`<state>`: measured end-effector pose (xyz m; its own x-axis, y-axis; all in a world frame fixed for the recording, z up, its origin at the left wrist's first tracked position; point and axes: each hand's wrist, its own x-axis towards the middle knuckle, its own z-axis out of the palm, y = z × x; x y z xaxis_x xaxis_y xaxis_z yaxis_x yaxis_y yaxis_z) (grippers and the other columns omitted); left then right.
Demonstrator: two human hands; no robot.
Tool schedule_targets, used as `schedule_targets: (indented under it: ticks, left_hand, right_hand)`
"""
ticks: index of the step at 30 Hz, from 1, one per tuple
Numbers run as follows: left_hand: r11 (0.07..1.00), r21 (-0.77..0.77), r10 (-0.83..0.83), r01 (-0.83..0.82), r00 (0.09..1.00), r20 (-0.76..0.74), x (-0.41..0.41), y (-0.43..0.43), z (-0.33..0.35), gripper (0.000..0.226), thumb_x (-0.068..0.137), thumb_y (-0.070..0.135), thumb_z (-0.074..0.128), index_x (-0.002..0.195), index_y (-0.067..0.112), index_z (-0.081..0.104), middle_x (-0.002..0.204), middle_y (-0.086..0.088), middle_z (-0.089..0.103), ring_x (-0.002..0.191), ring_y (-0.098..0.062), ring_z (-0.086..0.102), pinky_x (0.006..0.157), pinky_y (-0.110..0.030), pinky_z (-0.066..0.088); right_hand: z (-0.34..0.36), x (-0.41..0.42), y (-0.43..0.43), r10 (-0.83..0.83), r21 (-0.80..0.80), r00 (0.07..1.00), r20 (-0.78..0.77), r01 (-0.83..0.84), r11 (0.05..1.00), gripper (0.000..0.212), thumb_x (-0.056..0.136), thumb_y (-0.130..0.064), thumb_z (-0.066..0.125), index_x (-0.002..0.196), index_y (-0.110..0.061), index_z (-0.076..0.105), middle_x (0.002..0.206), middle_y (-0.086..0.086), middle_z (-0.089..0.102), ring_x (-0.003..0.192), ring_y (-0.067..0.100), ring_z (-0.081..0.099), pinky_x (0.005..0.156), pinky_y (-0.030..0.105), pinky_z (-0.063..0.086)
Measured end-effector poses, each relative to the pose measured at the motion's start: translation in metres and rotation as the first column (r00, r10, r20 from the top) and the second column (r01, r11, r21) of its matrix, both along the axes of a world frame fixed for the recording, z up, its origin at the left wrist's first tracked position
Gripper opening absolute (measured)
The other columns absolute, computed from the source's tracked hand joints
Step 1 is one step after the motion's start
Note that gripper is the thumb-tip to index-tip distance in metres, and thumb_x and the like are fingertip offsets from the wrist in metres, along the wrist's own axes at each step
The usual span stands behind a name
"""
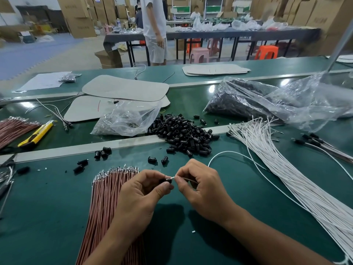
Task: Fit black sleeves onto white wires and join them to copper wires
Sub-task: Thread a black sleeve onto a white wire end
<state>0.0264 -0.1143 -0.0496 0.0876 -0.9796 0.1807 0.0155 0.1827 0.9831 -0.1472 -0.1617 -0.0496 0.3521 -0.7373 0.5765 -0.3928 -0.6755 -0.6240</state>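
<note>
My left hand pinches a small black sleeve between thumb and fingers. My right hand pinches a white wire whose tip touches the sleeve's mouth, and a thin copper-coloured wire also runs through its fingers. The white wire loops up and right toward the bundle of white wires. A bundle of copper wires lies under my left wrist. A heap of black sleeves sits beyond my hands.
Loose sleeves dot the green bench. A yellow utility knife, plastic bags of parts, grey pads and finished wires lie around. A person stands behind the bench.
</note>
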Motion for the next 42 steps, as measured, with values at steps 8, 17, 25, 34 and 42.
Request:
schedule_targets:
  ticks: [8,17,25,34,42]
  left_hand:
    - [1.0,0.022,0.012,-0.011,1.0,-0.029,0.0,0.0,0.002,0.02,0.077,0.013,0.068,0.091,-0.002,0.067,0.081,-0.017,0.073,0.072,-0.03,0.073,0.065,-0.028,0.06]
    - [1.0,0.013,0.02,-0.021,0.996,0.091,0.001,0.001,0.0,0.024,0.091,0.027,0.059,0.084,0.005,0.065,0.068,-0.016,0.068,0.053,-0.031,0.063,0.05,-0.033,0.054]
    - [0.999,0.037,-0.003,0.0,0.996,0.092,0.003,0.001,0.0,0.02,0.09,0.025,0.061,0.085,0.007,0.067,0.068,-0.017,0.068,0.053,-0.031,0.062,0.049,-0.036,0.053]
    - [0.998,0.069,0.011,-0.015,0.998,0.059,0.002,-0.001,-0.004,0.011,0.087,0.012,0.064,0.094,0.005,0.067,0.081,-0.014,0.073,0.073,-0.027,0.072,0.062,-0.028,0.058]
    - [0.991,0.128,-0.017,0.024,0.998,-0.054,0.002,0.0,0.0,0.013,0.088,-0.005,0.06,0.1,0.001,0.063,0.09,-0.014,0.074,0.082,-0.028,0.073,0.073,-0.026,0.059]
  right_hand:
    - [-0.004,0.004,0.002,0.048,-0.014,0.999,-0.019,-0.049,0.999,0.006,0.093,-0.01,0.067,0.087,-0.01,0.066,0.081,-0.005,0.056,0.072,0.003,0.051,0.068,0.011,0.038]
    - [-0.005,0.003,0.001,0.018,-0.095,0.999,-0.029,-0.021,0.995,0.007,0.095,-0.008,0.065,0.088,-0.006,0.064,0.084,-0.002,0.055,0.075,0.006,0.051,0.072,0.013,0.041]
    - [-0.007,0.003,0.002,0.132,-0.027,0.99,-0.041,-0.134,0.991,0.007,0.094,-0.006,0.066,0.088,-0.006,0.066,0.082,-0.003,0.055,0.071,0.006,0.049,0.067,0.016,0.04]
    - [-0.008,0.005,-0.001,0.051,0.22,0.991,0.12,-0.077,0.972,0.004,0.091,-0.014,0.072,0.089,-0.014,0.076,0.082,-0.004,0.069,0.075,0.011,0.063,0.07,0.026,0.051]
    - [-0.006,0.003,0.001,0.048,0.255,0.997,0.06,-0.062,0.965,0.009,0.094,-0.015,0.069,0.087,-0.01,0.07,0.08,0.0,0.062,0.069,0.013,0.056,0.065,0.028,0.048]
